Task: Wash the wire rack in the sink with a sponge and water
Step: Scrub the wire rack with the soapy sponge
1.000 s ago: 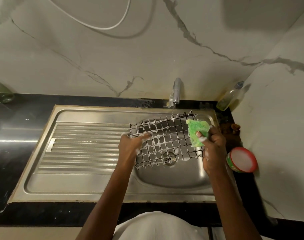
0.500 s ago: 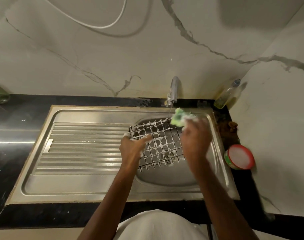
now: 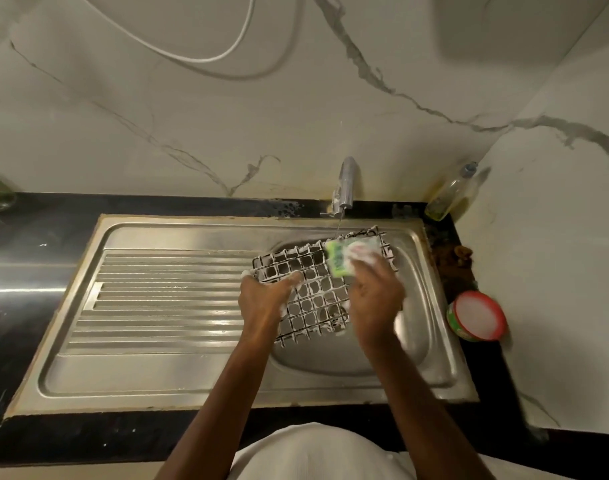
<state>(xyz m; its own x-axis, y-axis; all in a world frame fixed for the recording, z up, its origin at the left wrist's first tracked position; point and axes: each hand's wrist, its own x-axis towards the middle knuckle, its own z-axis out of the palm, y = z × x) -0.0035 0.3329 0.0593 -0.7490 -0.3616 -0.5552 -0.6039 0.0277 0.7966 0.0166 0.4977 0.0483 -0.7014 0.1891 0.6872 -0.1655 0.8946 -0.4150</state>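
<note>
A soapy metal wire rack (image 3: 310, 292) lies tilted over the round sink basin (image 3: 414, 341). My left hand (image 3: 265, 299) grips its left edge. My right hand (image 3: 376, 292) presses a green and white sponge (image 3: 344, 258) flat against the rack's far part, fingers foamy. The tap (image 3: 344, 185) stands at the back of the sink, and a thin stream of water falls from it onto the rack's far edge beside the sponge. Part of the rack is hidden under my right hand.
The steel drainboard (image 3: 164, 306) extends left of the basin. A round tub with a white lid (image 3: 478, 315) sits on the black counter at right. A bottle of yellowish liquid (image 3: 450, 197) leans in the back right corner. Marble walls close in behind and to the right.
My right hand swept the sponge from the rack's right side to its far edge, and now holds it flat on the far part. The left hand kept its grip on the rack.
</note>
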